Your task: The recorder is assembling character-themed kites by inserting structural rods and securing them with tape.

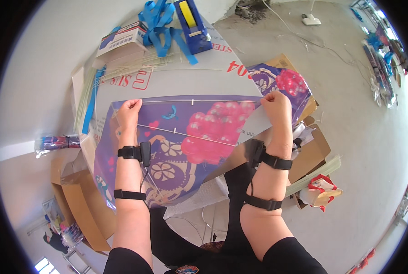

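The kite (181, 150), a purple plastic sail printed with a cluster of pink balloons and a cartoon figure, lies spread flat on the table (185, 82) straight ahead of the person, its near part hanging over the table's front edge toward the lap. Its long axis at this end runs left to right, following the thin pale cross rod (199, 101) along the sail's far edge. The left hand (130, 111) is curled into a fist on the left tip of that rod and sail, and the right hand (275, 106) is closed the same way on the right tip, so each hand holds one end and the sail stretches between them, neither hand nearer than the other. A second thin rod (185, 134) slants across the sail below the first.

By count: one kite in hand, two rods on it, two hands, and two black straps on each forearm. Beyond the kite, at the table's far side, stand one blue tape dispenser (192, 23), one bunch of blue ribbon (160, 23), one small printed carton (121, 39) and one sheaf of pale thin rods (117, 75). Another printed kite sail (284, 82) lies on a cardboard box (311, 153) to the right.
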Demonstrator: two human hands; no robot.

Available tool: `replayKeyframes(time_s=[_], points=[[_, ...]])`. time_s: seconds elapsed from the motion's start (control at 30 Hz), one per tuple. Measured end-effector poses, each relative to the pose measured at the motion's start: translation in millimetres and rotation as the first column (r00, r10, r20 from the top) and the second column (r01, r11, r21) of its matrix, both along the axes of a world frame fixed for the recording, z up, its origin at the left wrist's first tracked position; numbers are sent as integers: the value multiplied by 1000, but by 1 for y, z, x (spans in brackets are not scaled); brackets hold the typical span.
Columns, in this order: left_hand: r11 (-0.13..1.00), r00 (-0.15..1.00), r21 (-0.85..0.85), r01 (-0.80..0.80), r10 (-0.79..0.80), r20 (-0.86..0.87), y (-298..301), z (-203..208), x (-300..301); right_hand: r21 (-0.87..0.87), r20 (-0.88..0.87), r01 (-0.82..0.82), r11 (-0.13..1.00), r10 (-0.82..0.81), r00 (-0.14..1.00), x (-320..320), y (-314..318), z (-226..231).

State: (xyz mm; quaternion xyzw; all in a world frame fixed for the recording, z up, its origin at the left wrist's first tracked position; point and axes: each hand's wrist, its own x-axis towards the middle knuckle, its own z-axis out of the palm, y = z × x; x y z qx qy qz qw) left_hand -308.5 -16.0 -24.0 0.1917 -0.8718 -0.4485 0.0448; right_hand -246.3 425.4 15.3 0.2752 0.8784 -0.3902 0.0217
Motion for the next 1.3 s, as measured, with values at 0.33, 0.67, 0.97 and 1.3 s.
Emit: replayKeyframes(time_s=[0.33, 0.67, 0.97, 1.3], points=[[998, 1000, 50, -29, 29, 9, 8, 0, 0, 10, 57, 16, 1000, -16, 998, -1, -4, 5], [998, 999, 45, -35, 34, 16, 8, 0, -1, 66, 54, -12, 998, 8, 999, -2, -5, 8], [999, 998, 31, -45, 44, 34, 15, 4, 0, 82, 64, -6, 997, 1, 998, -3, -5, 7], [1000, 1000, -26, 0, 1, 11, 13, -3, -2, 136, 30, -7, 991, 3, 1000, -2, -1, 1]])
